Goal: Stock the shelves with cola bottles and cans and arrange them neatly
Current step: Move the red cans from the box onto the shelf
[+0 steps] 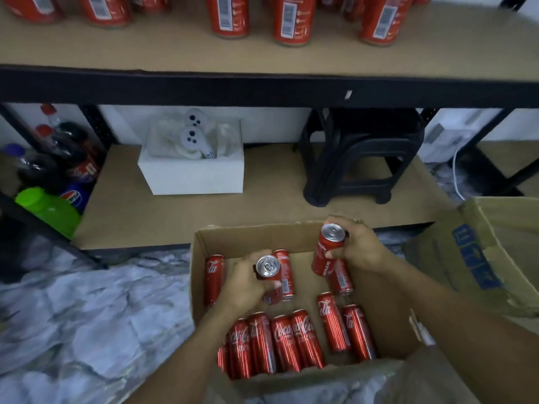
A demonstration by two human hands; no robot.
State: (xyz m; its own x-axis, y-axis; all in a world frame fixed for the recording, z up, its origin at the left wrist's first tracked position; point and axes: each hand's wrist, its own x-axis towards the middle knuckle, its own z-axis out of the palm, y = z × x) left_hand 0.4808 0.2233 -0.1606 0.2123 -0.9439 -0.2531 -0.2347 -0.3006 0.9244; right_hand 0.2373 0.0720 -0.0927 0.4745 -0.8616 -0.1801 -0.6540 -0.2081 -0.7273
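Holding one red cola can (269,277) in the left hand (245,282), fingers and thumb curling round the body, silver top facing up. Holding a second cola can (326,252) in the right hand (360,247) the same way, thumb and fingers wrapping the sides, top tilting slightly toward the left.

Hovering both above the inside of an open cardboard box (382,313) standing on the floor: left-hand can over the left half, right-hand can near the far right corner.

Seeing more loose cans (284,344) lying on their sides on the box bottom: a tight row along the near wall, two just right of that row, one against the left wall, one partly hiding behind the left hand, one lying under the right-hand can.

Noting the upper shelf (175,51) running across the far top of the view, carrying standing cans (290,20) with barcodes facing this way, only the lower parts showing.

Noting the lower shelf (262,208) just beyond the box, carrying a white box (192,177) with white items inside near the middle and stacked black stools (358,158) to the right.

Seeing dark cola bottles (67,153) with red caps and a green bottle (49,209) at the far left, beside the lower shelf's left end.

Seeing a larger cardboard box (493,246) just right of the first; touching or not, unable to tell.

Noting a grey marbled floor (73,301) at left.
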